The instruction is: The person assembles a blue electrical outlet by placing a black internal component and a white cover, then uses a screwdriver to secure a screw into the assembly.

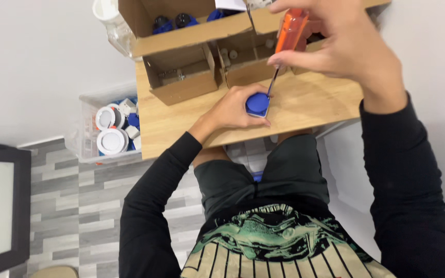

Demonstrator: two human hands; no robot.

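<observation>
Head view, looking straight down. Left hand (233,110) clamped over a small blue part (257,105), pinning it flat on the wooden table (305,105) near the front edge, fingers curled round its left side and thumb along the near rim. Right hand (343,44) closed around a screwdriver (290,32) by its orange handle, shaft slanting down and left, tip meeting the top right of the blue part.

Probably light, hard plastic, that blue part: stiff, smooth-skinned, liable to skid or spin on the bare wood under a turning tip, hence best pinched by its edges and pressed down, clear of the tip. Not likely to break, though a slipped tip could mar the face or jab a finger. Screwdriver rigid, handle probably slick; a full wrap near the base of the handle looks the surest hold.

Counted: one blue part in hand, one screwdriver, two hands. Three open cardboard boxes (184,77) along the back of the table, the farthest holding more blue and black pieces, number hard to tell. Small metal bits in the near boxes, too small to count. On the floor to the left, one clear plastic bin (91,149) with two round white discs (112,140) showing among blue and white pieces.
</observation>
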